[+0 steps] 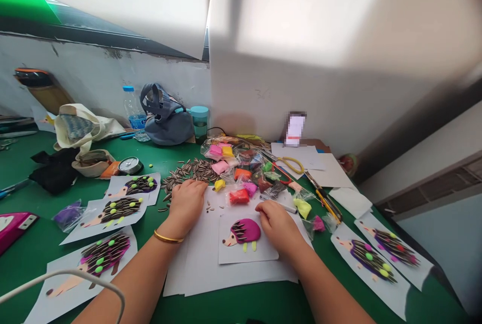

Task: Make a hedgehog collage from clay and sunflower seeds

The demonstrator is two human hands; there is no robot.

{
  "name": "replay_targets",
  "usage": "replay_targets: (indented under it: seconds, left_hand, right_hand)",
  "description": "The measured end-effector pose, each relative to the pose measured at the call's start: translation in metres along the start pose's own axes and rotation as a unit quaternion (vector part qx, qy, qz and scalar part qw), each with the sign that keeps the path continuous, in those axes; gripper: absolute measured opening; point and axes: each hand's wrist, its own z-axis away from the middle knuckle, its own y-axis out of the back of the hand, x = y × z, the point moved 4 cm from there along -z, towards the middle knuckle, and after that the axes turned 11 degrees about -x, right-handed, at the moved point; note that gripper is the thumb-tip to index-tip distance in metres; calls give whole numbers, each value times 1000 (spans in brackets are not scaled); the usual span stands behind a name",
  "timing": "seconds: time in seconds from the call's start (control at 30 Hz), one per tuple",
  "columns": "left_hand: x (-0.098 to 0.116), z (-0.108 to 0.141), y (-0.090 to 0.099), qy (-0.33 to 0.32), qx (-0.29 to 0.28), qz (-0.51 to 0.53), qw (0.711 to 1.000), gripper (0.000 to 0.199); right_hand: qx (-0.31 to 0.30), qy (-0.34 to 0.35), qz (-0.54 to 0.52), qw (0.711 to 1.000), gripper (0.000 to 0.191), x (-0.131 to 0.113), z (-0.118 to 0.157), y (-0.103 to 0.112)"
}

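Note:
My left hand (188,204) rests at the near edge of a pile of striped sunflower seeds (196,169), its fingertips bent down and hidden, so any held seed is not visible. My right hand (276,223) lies by the upper right of a small white card (229,254), fingers curled; whatever it may hold is hidden. On the card is a magenta clay hedgehog (250,229) with a peach face, pale green feet and several seeds stuck on its left part. Larger white sheets (196,263) lie under the card.
Finished-looking hedgehog cards (109,258) lie left and more cards (371,258) right. Bagged clay (240,196), yellow scissors (291,164) and a box cutter (324,196) lie behind. A blue bag (169,123), bottle (135,118) and phone (294,129) stand by the wall. A cable (75,272) crosses lower left.

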Motion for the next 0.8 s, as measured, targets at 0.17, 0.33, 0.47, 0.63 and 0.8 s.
replay_targets:
  seconds: [0.17, 0.33, 0.47, 0.63, 0.8]
  left_hand:
    - [0, -3, 3, 48, -7, -32, 998, 29]
    - [-5, -8, 5, 74, 1, -40, 996, 34]
    - [4, -5, 17, 48, 71, 18, 996, 33]
    - [48, 19, 15, -104, 47, 256, 960, 32]
    - [87, 43, 3, -190, -23, 360, 913, 45]
  right_hand:
    - [-8, -16, 4, 1000, 24, 4, 0, -2]
    - [-9, -11, 17, 1000, 24, 2, -1, -1]
    - [29, 20, 8, 999, 22, -4, 0, 6]
    - [24, 74, -75, 994, 15, -20, 4, 8]
    - [-12, 110, -124, 986, 7, -34, 5, 0]
